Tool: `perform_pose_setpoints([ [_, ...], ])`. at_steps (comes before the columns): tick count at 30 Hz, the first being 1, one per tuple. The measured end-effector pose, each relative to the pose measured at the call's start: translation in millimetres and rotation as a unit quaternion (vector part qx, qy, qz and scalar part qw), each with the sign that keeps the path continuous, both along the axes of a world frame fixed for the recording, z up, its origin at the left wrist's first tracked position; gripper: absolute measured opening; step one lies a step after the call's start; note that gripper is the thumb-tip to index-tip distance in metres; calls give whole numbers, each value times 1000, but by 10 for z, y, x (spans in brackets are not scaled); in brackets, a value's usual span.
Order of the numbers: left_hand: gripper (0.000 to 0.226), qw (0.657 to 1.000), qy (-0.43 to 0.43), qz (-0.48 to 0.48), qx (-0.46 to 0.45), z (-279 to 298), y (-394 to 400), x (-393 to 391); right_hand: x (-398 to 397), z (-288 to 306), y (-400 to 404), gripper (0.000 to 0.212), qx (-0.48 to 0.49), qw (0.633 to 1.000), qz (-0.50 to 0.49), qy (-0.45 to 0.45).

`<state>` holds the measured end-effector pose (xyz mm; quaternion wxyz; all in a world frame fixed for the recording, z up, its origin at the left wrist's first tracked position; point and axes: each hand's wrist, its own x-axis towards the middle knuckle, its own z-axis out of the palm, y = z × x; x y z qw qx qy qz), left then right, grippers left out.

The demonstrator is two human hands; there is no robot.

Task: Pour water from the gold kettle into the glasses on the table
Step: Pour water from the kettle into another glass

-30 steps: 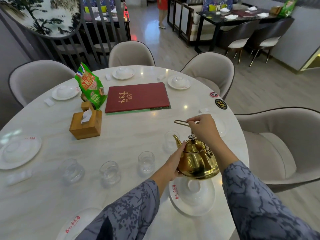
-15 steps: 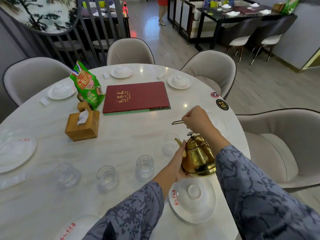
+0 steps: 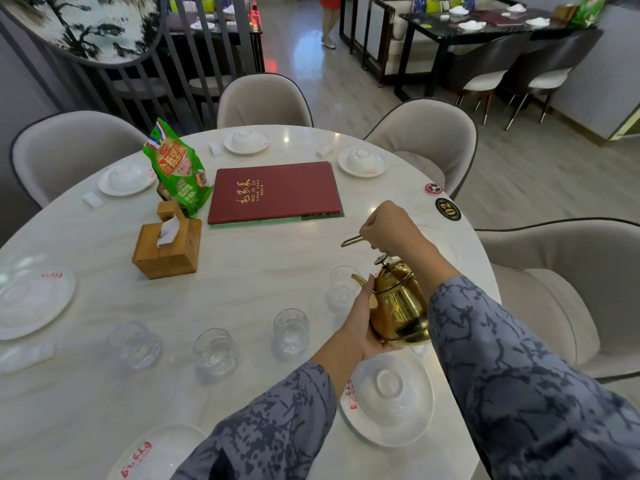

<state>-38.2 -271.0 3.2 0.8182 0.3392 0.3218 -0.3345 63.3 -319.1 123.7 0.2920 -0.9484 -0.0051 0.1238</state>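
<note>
Four clear glasses stand in a loose row on the white marble table [image 3: 242, 289]: the far-left glass [image 3: 135, 344], the second glass [image 3: 214, 350], the third glass [image 3: 291, 330] and the fourth glass [image 3: 343, 284], which stands farthest back and just beside the kettle's spout. There is one gold kettle [image 3: 398, 306], held above the table's near right part, over the edge of a white plate with an upturned bowl [image 3: 388, 398]. Six such white place settings show around the rim, some only partly. One red menu [image 3: 275, 192] lies flat in the middle, one wooden tissue box [image 3: 168, 245] stands to its left, and one green snack bag [image 3: 176, 166] leans behind the box. The kettle is polished and round-bellied, with a dark knob on its lid and a short curved spout pointing left toward the fourth glass; it is tilted slightly that way. The right hand [image 3: 389, 228] is closed in a fist around the kettle's thin wire handle, raised above the lid. The left hand [image 3: 362, 320] is open, palm cupped against the kettle's side and underside, fingers reaching up near the spout
</note>
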Motion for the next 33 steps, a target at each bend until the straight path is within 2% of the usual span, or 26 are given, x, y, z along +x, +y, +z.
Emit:
perform_pose_setpoints([
  [9,63,999,-9,16,-35,105,-54,-51,-17,58,1,10,-18,999,27,-20],
  [13,74,999,-4,16,-30,113,-85,-54,-15,83,-13,10,-24,999,32,-20],
  [25,87,999,9,38,-27,162,-114,-69,7,95,15,12,-37,998,46,-23],
  [33,87,998,19,46,-49,205,-127,-62,10,143,25,16,-41,997,55,-28],
])
